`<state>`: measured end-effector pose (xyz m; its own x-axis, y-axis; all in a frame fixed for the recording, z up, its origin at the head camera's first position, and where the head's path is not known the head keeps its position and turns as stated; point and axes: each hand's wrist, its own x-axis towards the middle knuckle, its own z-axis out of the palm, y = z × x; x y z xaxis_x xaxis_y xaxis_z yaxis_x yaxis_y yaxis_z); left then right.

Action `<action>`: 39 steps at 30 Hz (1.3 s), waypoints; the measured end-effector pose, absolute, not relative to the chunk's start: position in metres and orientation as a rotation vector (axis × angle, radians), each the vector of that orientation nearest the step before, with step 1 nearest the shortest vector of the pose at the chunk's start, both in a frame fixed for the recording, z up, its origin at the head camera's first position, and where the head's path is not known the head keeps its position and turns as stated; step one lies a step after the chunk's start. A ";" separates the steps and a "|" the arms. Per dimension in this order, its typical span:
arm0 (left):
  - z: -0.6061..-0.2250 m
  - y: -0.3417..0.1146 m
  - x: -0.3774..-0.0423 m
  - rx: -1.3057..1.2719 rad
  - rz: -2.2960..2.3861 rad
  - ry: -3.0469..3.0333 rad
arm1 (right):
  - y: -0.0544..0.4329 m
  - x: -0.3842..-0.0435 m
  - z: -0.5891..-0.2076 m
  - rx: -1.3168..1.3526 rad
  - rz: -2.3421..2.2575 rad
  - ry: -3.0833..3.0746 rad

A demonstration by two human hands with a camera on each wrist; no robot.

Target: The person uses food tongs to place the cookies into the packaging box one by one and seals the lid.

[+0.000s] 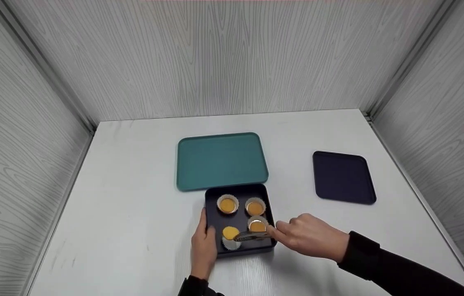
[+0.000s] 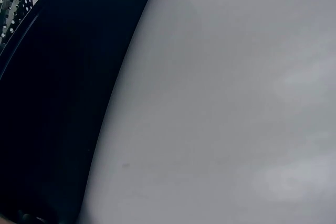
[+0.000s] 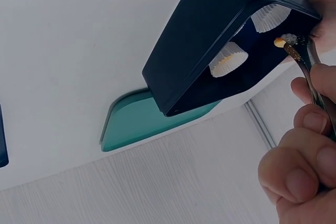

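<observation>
My left hand (image 1: pixel 204 248) grips the left side of a dark navy box (image 1: pixel 238 217), thumb at the rim. With my right hand (image 1: pixel 308 237) I hold metal tongs (image 1: pixel 252 235); their perforated tips show in the right wrist view, where the fingers curl round the handles. At the tips sits a small yellow round pastry (image 1: pixel 230 232), over or against a white paper cup (image 1: pixel 231 245) in the box's near left corner. Whether it touches the cup is unclear. Three other paper cups hold orange-yellow pastries: far left (image 1: pixel 227 204), far right (image 1: pixel 255 208) and near right (image 1: pixel 257 226).
Behind the box lies a teal tray (image 1: pixel 221 162), close to its far edge. Off to the right lies a flat dark navy lid or tray (image 1: pixel 343 177). Grey wood-grain panels (image 1: pixel 223 57) enclose the white table (image 1: pixel 125 197) at the back and both sides.
</observation>
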<state>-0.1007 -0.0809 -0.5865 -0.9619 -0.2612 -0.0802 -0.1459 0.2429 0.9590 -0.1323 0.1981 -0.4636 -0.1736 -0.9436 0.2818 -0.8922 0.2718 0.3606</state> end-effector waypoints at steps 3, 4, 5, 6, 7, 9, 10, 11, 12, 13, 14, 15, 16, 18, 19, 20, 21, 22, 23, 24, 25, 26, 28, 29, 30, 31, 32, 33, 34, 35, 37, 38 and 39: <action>-0.586 -0.081 -0.100 0.394 -1.802 -2.410 | 0.197 -0.131 -0.461 1.666 -0.158 -2.110; -0.587 -0.081 -0.100 0.392 -1.794 -2.412 | 0.197 -0.131 -0.461 1.668 -0.153 -2.113; -0.587 -0.081 -0.100 0.394 -1.791 -2.414 | 0.197 -0.131 -0.461 1.671 -0.151 -2.116; -0.587 -0.081 -0.100 0.395 -1.787 -2.416 | 0.196 -0.131 -0.461 1.676 -0.148 -2.120; -0.587 -0.081 -0.100 0.395 -1.783 -2.418 | 0.196 -0.131 -0.461 1.681 -0.144 -2.122; -0.587 -0.081 -0.101 0.394 -1.796 -2.414 | 0.195 -0.131 -0.462 1.691 -0.142 -2.122; -0.587 -0.081 -0.101 0.394 -1.798 -2.414 | 0.194 -0.131 -0.462 1.695 -0.142 -2.122; -0.587 -0.081 -0.101 0.393 -1.799 -2.415 | 0.193 -0.132 -0.462 1.700 -0.144 -2.120; -0.586 -0.081 -0.100 0.397 -1.801 -2.415 | 0.193 -0.132 -0.462 1.704 -0.145 -2.120; -0.586 -0.081 -0.100 0.403 -1.805 -2.417 | 0.192 -0.132 -0.462 1.707 -0.148 -2.119; -0.586 -0.081 -0.100 0.411 -1.809 -2.420 | 0.191 -0.133 -0.462 1.708 -0.155 -2.120; -0.586 -0.082 -0.100 0.417 -1.814 -2.423 | 0.190 -0.133 -0.462 1.709 -0.163 -2.121; -0.586 -0.082 -0.100 0.423 -1.818 -2.426 | 0.190 -0.133 -0.462 1.708 -0.171 -2.123; -0.585 -0.082 -0.100 0.437 -1.831 -2.431 | 0.188 -0.133 -0.463 1.704 -0.198 -2.129; -0.585 -0.082 -0.100 0.439 -1.834 -2.433 | 0.188 -0.134 -0.463 1.700 -0.214 -2.132; -0.585 -0.082 -0.100 0.440 -1.837 -2.435 | 0.187 -0.134 -0.464 1.696 -0.230 -2.134; -0.584 -0.082 -0.100 0.438 -1.840 -2.436 | 0.187 -0.134 -0.464 1.691 -0.244 -2.134; -0.584 -0.082 -0.100 0.439 -1.843 -2.437 | 0.186 -0.134 -0.465 1.686 -0.256 -2.134; -0.584 -0.082 -0.100 0.440 -1.846 -2.438 | 0.186 -0.134 -0.465 1.680 -0.269 -2.134; -0.584 -0.082 -0.100 0.439 -1.850 -2.437 | 0.185 -0.134 -0.465 1.675 -0.279 -2.132; -0.584 -0.082 -0.100 0.440 -1.853 -2.437 | 0.185 -0.134 -0.466 1.670 -0.289 -2.132; -0.585 -0.082 -0.100 0.440 -1.855 -2.437 | 0.184 -0.134 -0.466 1.666 -0.300 -2.132; -0.585 -0.082 -0.100 0.440 -1.859 -2.432 | 0.184 -0.134 -0.467 1.659 -0.327 -2.136; -0.585 -0.082 -0.100 0.437 -1.861 -2.428 | 0.184 -0.134 -0.468 1.656 -0.345 -2.139; -0.585 -0.082 -0.100 0.434 -1.863 -2.424 | 0.184 -0.134 -0.468 1.653 -0.360 -2.142; -0.586 -0.082 -0.099 0.421 -1.861 -2.420 | 0.184 -0.135 -0.469 1.653 -0.377 -2.144; -0.586 -0.082 -0.099 0.414 -1.858 -2.418 | 0.183 -0.135 -0.469 1.653 -0.392 -2.145; -0.586 -0.082 -0.099 0.407 -1.859 -2.412 | 0.183 -0.135 -0.470 1.652 -0.404 -2.146; -0.587 -0.082 -0.099 0.399 -1.860 -2.408 | 0.183 -0.135 -0.470 1.650 -0.413 -2.145; -0.587 -0.082 -0.099 0.392 -1.858 -2.404 | 0.183 -0.135 -0.470 1.648 -0.418 -2.144; -0.587 -0.082 -0.099 0.381 -1.853 -2.403 | 0.182 -0.135 -0.471 1.645 -0.419 -2.140; -0.587 -0.082 -0.099 0.388 -1.855 -2.404 | 0.182 -0.135 -0.471 1.643 -0.417 -2.139; -0.587 -0.082 -0.099 0.386 -1.855 -2.407 | 0.182 -0.135 -0.471 1.640 -0.414 -2.141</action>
<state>-0.0990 -0.0818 -0.5870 -0.9651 -0.2456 -0.0908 -0.1503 0.2361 0.9600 -0.1352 0.1819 -0.4707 -0.2237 -0.9645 0.1401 -0.8426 0.2636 0.4697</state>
